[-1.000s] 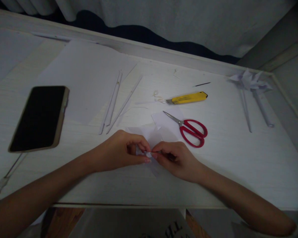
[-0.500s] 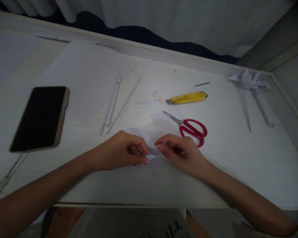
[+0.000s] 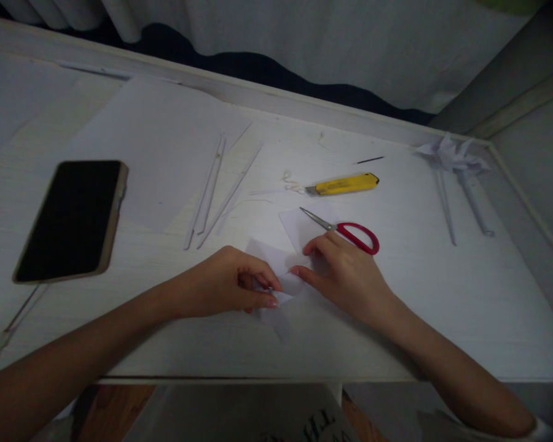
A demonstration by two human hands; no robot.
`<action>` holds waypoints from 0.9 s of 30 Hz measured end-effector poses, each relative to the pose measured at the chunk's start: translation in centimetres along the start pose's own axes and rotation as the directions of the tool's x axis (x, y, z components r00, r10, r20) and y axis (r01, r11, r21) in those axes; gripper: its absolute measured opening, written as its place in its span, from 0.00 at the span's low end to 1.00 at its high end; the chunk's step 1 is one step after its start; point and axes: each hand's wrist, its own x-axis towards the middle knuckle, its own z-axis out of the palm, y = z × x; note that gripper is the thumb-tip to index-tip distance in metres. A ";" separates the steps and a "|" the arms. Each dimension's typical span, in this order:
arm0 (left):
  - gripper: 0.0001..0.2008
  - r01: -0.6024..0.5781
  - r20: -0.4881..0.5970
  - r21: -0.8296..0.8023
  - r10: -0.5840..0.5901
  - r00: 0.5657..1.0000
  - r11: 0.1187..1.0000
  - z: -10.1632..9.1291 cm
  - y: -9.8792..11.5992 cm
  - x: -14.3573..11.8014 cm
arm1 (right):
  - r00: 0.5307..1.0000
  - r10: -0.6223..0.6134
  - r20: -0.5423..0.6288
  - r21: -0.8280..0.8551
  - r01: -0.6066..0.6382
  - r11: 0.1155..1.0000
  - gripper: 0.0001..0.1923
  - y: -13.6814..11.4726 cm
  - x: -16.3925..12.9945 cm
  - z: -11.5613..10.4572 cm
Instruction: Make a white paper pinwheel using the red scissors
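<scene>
Near the table's front edge, my left hand (image 3: 242, 279) pinches a white cut and folded piece of paper (image 3: 271, 253) between thumb and fingers. Flaps of the paper stick out above and below the fingertips. My right hand (image 3: 338, 270) is at the paper's right side, thumb and index finger apart, the thumb tip by its edge. Under and behind that hand lie red-handled scissors (image 3: 358, 236), one handle loop now hidden by the hand. Another flat piece of white paper (image 3: 295, 226) rests partly beneath the scissors' blades.
A yellow utility knife (image 3: 348, 184) lies behind the scissors, with a thin dark rod (image 3: 369, 160) beyond. Rolled paper sticks (image 3: 212, 184) and a large paper sheet (image 3: 142, 135) are left of centre. A phone (image 3: 71, 221) lies at left, a paper pinwheel (image 3: 454, 156) at back right.
My right hand's thumb and index finger have spread apart, and the hand now covers more of the scissors. My left hand keeps its pinch on the paper. The view has shifted slightly.
</scene>
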 end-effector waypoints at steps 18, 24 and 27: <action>0.12 -0.035 -0.057 0.049 0.037 0.998 0.998 0.2 0.1 0.0 | 0.997 0.004 0.075 0.186 -0.018 0.982 0.09 -0.2 -0.5 0.6; 0.11 -0.056 -0.047 0.069 0.059 0.997 0.996 0.1 0.1 -0.1 | 0.984 -0.177 -0.029 0.204 0.179 0.962 0.06 -0.3 -0.5 0.3; 0.10 -0.077 -0.036 0.070 0.079 0.996 0.995 0.0 0.0 0.0 | 0.952 -0.297 -0.067 0.225 0.305 0.925 0.09 -0.2 -0.3 0.2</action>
